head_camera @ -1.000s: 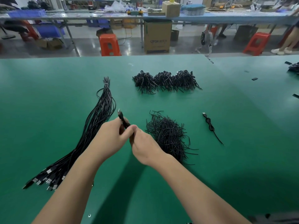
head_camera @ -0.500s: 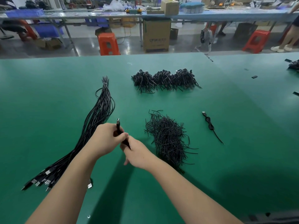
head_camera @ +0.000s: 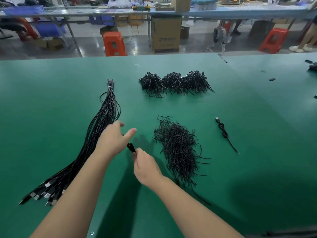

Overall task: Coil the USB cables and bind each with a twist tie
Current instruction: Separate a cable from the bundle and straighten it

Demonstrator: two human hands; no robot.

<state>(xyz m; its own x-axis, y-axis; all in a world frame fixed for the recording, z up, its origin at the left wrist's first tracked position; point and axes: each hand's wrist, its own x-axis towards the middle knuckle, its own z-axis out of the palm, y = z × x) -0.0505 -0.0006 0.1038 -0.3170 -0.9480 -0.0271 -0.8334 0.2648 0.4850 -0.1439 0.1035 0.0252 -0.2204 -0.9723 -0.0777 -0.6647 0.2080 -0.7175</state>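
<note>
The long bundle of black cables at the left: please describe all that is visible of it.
The long bundle of black cables lies flat on the green table, running diagonally. A pale tie binds its far end; the near end fans out into black plugs with silver metal tips. The open left hand is over its middle; contact is unclear.

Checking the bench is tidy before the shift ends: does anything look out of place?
One coiled cable lies alone right of the twist tie pile, apart from the row of finished bundles farther back, its tail trailing loose. Nothing looks spilled or damaged.
</note>
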